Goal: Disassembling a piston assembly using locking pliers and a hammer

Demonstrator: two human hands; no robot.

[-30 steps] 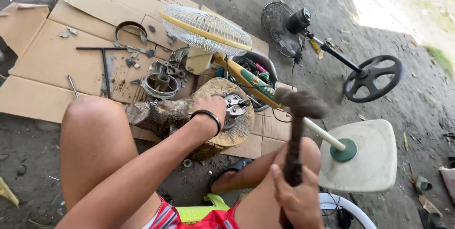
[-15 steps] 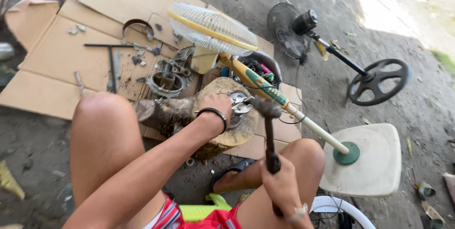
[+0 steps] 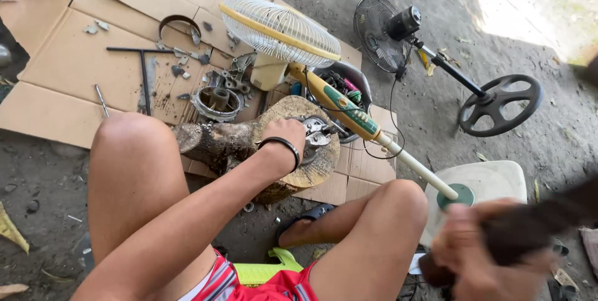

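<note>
Two hands | left (image 3: 288, 134) pins metal part (image 3: 316, 133) on stump (image 3: 311, 167) | right (image 3: 483, 257) grips blurred, probably hammer handle (image 3: 536, 223), well apart

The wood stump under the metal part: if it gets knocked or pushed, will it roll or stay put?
The stump looks thick and solid, so probably heavy and hard to shift. It lies on its side on the cardboard, so a sideways shove could roll it. The left hand pressing the metal part onto it likely steadies it.

Small silvery metal part (image 3: 316, 133) lay flat atop cut face of wood stump (image 3: 311, 170), partly hidden. Dark hammer handle (image 3: 529, 229), motion-blurred, was raised at lower right, head unseen.
</note>
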